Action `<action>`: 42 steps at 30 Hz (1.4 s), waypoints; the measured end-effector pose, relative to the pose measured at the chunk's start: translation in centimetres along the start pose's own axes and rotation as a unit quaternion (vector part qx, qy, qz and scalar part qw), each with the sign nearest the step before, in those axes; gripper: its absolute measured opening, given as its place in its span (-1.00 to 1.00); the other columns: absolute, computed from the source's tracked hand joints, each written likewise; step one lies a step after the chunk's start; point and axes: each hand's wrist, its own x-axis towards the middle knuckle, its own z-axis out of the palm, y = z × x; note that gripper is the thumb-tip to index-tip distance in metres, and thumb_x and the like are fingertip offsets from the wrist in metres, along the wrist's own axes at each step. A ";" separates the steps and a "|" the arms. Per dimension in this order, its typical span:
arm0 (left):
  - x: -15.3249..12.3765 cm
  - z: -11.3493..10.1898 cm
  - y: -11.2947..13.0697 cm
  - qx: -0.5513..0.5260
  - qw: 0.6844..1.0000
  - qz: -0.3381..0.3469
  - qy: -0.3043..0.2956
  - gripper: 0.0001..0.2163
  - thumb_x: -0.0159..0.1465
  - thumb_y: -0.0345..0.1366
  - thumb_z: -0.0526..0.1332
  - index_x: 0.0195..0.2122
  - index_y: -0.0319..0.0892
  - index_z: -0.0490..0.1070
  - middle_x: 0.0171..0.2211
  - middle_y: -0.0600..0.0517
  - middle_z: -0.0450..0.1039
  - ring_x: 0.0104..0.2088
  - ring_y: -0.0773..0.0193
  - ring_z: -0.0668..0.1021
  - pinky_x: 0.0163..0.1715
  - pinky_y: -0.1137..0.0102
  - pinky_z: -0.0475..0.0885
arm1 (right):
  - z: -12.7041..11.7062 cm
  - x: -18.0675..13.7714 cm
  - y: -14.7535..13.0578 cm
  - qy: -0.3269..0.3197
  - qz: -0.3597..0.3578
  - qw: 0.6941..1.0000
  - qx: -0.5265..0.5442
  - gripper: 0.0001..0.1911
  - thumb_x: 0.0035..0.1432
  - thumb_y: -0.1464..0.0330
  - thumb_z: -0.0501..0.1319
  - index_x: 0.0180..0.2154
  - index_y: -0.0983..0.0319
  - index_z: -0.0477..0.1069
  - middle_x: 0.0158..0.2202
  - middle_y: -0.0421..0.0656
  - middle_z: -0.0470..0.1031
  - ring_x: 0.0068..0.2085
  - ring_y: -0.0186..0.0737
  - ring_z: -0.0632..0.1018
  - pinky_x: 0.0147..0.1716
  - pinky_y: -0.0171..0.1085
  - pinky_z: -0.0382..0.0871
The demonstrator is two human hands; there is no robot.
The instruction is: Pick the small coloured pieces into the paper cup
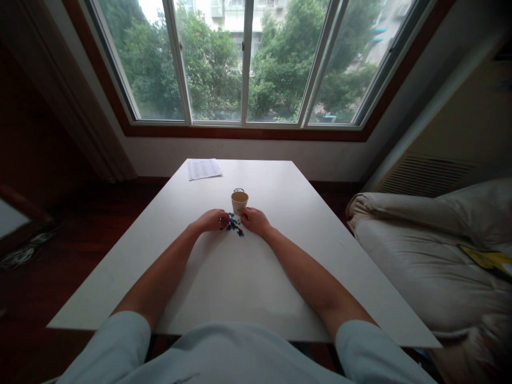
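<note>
A paper cup stands upright on the white table, its mouth towards me. Just in front of it lies a loose cluster of small blue and dark pieces, like beads. My left hand rests at the cluster's left side, fingers curled in, with dark bits by the fingertips. On the other side, my right hand is closed near the cup's lower right front, thumb and fingers drawn together. What either hand pinches is too small to make out. Behind the cup shows part of a thin dark loop.
Sheets of printed paper lie at the far left of the white table. A cushioned, light-coloured sofa stands to the right. Beyond the table are a wall and a window. Coiled cables lie on the floor at left.
</note>
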 end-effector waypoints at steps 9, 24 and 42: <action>0.0 -0.1 0.4 -0.017 1.000 0.001 0.017 -0.85 0.16 -0.31 0.21 -0.31 -0.11 0.58 -0.32 -0.01 0.52 -0.33 0.23 0.50 -0.34 0.43 0.31 | 0.1 -0.1 0.9 0.113 0.034 0.979 0.164 -0.90 0.10 0.33 0.14 -0.36 0.21 0.38 -0.48 -0.24 0.43 -0.45 -0.33 0.34 -0.40 -0.34 0.16; 0.1 -0.5 1.8 -0.063 0.994 0.004 0.094 -0.93 0.18 -0.37 0.20 -0.32 -0.14 0.46 -0.41 0.08 0.48 -0.44 0.35 0.44 -0.41 0.47 0.27 | 0.1 0.0 1.2 0.157 0.074 0.963 0.208 -0.88 0.04 0.31 0.12 -0.38 0.20 0.38 -0.51 -0.27 0.37 -0.47 -0.33 0.31 -0.41 -0.34 0.17; 2.3 -1.1 4.3 -0.450 0.853 -0.073 0.253 -0.81 0.22 -0.21 0.23 -0.22 -0.21 0.49 -0.50 0.11 0.34 -0.50 0.42 0.36 -0.48 0.47 0.27 | 0.6 0.0 0.8 0.133 0.066 0.955 0.258 -0.87 0.03 0.31 0.13 -0.35 0.20 0.38 -0.52 -0.29 0.34 -0.48 -0.34 0.26 -0.45 -0.34 0.15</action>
